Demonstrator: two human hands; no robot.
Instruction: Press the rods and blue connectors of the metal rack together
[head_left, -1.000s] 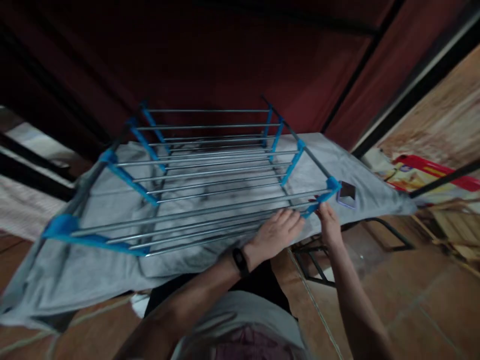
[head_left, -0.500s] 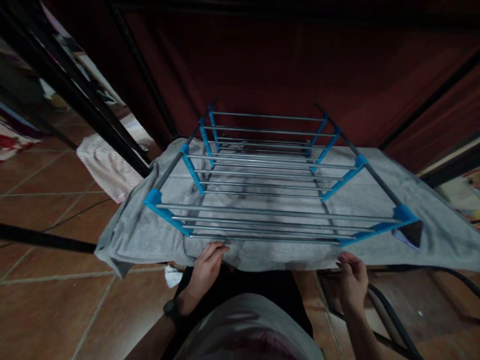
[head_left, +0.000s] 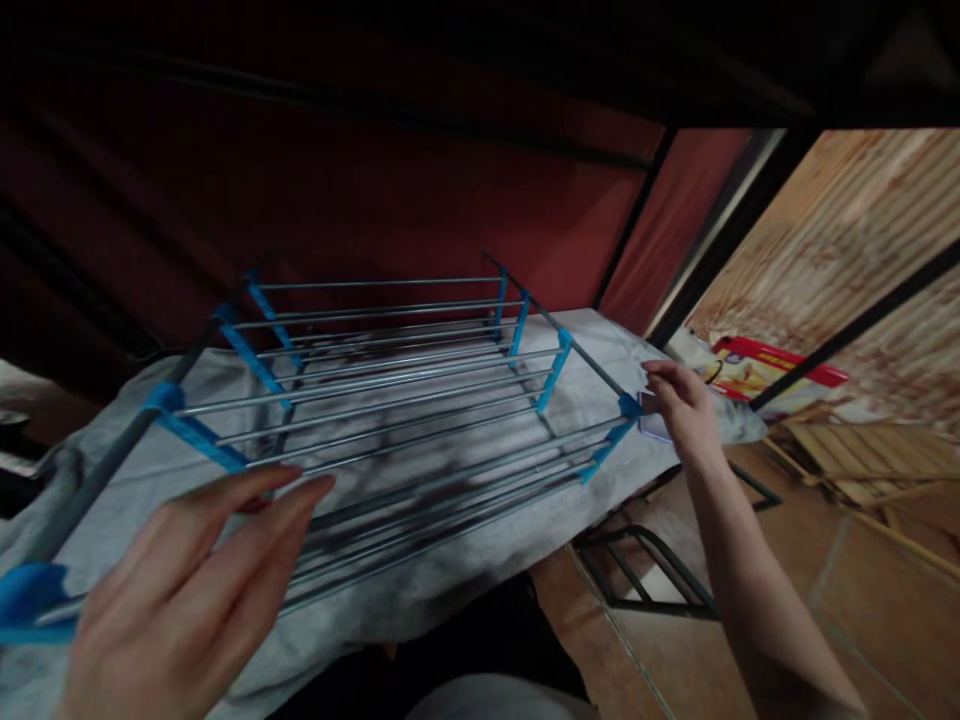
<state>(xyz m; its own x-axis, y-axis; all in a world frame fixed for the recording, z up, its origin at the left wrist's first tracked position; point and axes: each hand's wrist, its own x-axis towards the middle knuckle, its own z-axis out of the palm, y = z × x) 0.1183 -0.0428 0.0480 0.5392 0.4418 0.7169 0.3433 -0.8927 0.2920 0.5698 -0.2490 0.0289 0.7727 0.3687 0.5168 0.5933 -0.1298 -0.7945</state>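
A metal rack (head_left: 420,376) with several grey bars and blue plastic joints lies on a grey cloth (head_left: 480,590). My left hand (head_left: 187,590) is raised over the rack's near left part, with thumb and fingers apart and nothing between them. Beyond the near right blue corner, my right hand (head_left: 681,405) hovers with its fingers stretched out and slightly bent. Just beside it lies a small flat item with a purple edge (head_left: 655,428); the hand partly covers it, and its kind is unclear.
A dark red curtain (head_left: 337,190) hangs behind, among black metal bars. To the right are a red and yellow box (head_left: 780,372) and a wooden slatted piece (head_left: 877,460). A black metal frame (head_left: 652,570) stands on the tiled floor below.
The view has swung to the right. My left hand has risen from the cloth's front edge to above the rack. My right hand has reached out to the purple-edged item.
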